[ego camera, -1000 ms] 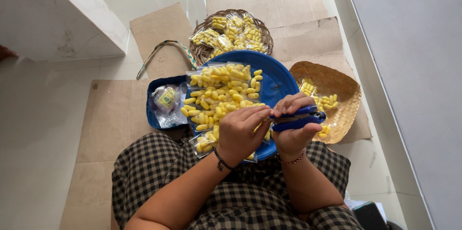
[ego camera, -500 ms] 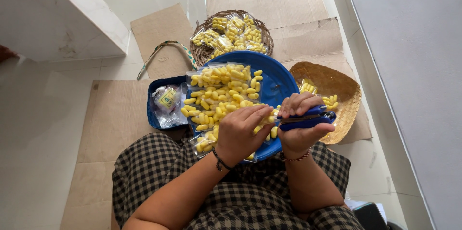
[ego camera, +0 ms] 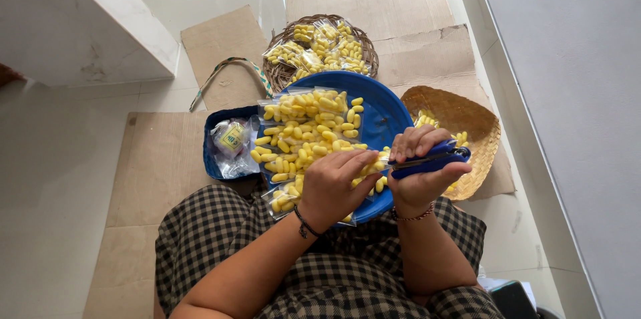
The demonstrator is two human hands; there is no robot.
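Observation:
My right hand (ego camera: 419, 172) grips a blue stapler (ego camera: 431, 159), its jaw pointing left. My left hand (ego camera: 336, 185) pinches a small clear bag of yellow puffed snacks (ego camera: 372, 167) and holds its edge at the stapler's mouth. Both hands hover over the near rim of a round blue tray (ego camera: 387, 118) on my lap. Several filled clear bags of the same yellow snacks (ego camera: 307, 128) lie piled on the tray.
A round wicker basket (ego camera: 277, 75) behind the tray holds several packed snack bags. A flat woven tray (ego camera: 477, 128) at the right holds loose yellow snacks. A small blue box (ego camera: 214, 158) with plastic wrap sits left. Cardboard sheets (ego camera: 160, 158) cover the floor; a white slab (ego camera: 80, 18) stands far left.
My right hand has shifted the stapler slightly down and to the right. My left hand stays on the bag at the stapler's mouth.

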